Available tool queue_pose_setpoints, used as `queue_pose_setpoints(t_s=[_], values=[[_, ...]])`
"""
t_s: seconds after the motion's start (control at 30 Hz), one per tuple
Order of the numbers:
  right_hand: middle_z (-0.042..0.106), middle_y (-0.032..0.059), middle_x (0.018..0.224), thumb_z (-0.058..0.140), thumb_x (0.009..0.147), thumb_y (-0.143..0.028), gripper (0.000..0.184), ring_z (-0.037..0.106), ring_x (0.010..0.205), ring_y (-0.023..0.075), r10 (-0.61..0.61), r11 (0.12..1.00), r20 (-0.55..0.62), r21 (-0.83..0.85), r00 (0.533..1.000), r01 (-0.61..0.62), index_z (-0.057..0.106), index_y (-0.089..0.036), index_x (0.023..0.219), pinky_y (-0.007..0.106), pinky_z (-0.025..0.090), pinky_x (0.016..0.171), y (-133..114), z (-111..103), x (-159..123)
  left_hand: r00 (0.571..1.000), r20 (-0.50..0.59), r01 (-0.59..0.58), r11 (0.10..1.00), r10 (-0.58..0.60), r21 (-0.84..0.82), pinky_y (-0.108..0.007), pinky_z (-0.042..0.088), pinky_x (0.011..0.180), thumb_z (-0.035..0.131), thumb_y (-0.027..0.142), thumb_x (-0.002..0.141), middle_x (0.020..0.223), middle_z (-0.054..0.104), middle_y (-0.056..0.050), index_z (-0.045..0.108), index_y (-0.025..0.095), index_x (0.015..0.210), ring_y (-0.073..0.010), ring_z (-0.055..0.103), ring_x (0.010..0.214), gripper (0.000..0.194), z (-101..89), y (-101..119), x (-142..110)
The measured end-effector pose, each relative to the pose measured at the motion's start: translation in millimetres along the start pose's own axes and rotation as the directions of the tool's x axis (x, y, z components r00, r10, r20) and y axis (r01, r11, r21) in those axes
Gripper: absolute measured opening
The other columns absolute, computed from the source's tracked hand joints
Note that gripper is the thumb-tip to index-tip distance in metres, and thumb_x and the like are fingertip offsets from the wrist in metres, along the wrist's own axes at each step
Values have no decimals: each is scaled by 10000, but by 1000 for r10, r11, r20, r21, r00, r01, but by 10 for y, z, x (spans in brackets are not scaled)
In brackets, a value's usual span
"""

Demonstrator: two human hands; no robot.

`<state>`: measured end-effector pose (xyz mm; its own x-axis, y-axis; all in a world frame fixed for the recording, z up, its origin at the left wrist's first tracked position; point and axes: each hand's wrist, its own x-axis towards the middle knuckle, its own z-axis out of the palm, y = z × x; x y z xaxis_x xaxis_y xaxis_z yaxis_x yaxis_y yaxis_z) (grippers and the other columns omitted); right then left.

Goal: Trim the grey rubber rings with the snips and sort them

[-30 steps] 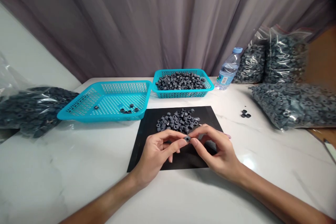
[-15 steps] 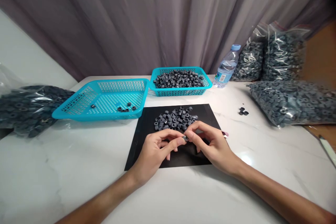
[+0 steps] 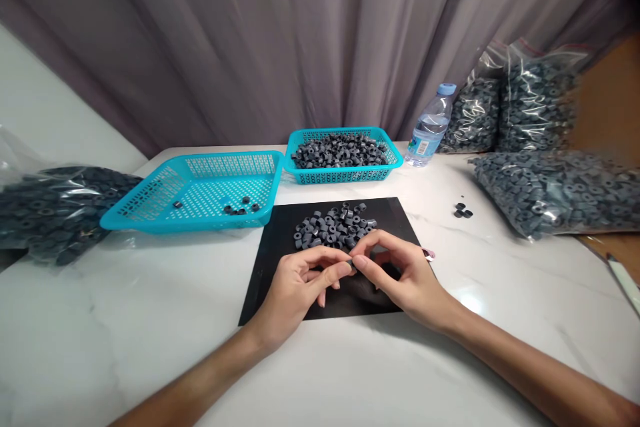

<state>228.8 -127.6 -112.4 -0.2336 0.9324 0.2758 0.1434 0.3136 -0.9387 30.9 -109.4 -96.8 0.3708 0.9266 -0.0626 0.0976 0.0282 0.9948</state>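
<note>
My left hand [image 3: 300, 283] and my right hand [image 3: 400, 273] meet fingertip to fingertip over a black mat [image 3: 280, 260]. Both pinch one small grey ring [image 3: 352, 265], now almost hidden between the fingers. Just beyond the hands, a pile of grey rings [image 3: 334, 225] lies on the mat. Both hands are closed in a pinch.
A turquoise basket [image 3: 200, 180] with a few rings sits back left; a second basket [image 3: 345, 173] full of rings stands behind the mat. A water bottle [image 3: 427, 127] and plastic bags of rings [image 3: 550, 190] lie right; another bag [image 3: 55, 203] left. Three loose rings [image 3: 463, 211] rest on the white table.
The hands have closed further round the ring, which showed plainly between the fingertips a second ago. The view has shifted slightly; nothing else has moved.
</note>
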Motion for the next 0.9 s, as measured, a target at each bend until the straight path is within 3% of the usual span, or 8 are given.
queue_pose_setpoints(t_s=[0.33, 0.5, 0.9], values=[[633, 31, 921, 591, 997, -413, 219, 548, 668, 105, 28, 997, -14, 70, 1000, -27, 674, -211, 1012, 217, 467, 539, 60, -1, 35, 999, -33, 13, 998, -15, -60, -166, 419, 445, 810, 347, 802, 802, 695, -57, 803, 166, 924, -118, 554, 634, 219, -24, -20, 20], [628, 39, 928, 606, 984, -428, 240, 554, 687, 111, 29, 996, -1, 82, 1000, -29, 674, -205, 1040, 216, 483, 542, 58, -12, 42, 1000, -29, 10, 999, -11, -39, -171, 405, 452, 791, 352, 826, 756, 678, -36, 800, 170, 924, -80, 506, 545, 207, -33, 12, 23], [641, 40, 918, 630, 974, -390, 198, 575, 722, 122, 10, 996, -15, 93, 1000, -9, 667, -197, 994, 219, 478, 538, 45, -8, 44, 1000, 19, -16, 998, 17, -56, -160, 416, 474, 746, 344, 876, 717, 615, -13, 789, 180, 960, -97, 504, 606, 189, -31, 39, 14]])
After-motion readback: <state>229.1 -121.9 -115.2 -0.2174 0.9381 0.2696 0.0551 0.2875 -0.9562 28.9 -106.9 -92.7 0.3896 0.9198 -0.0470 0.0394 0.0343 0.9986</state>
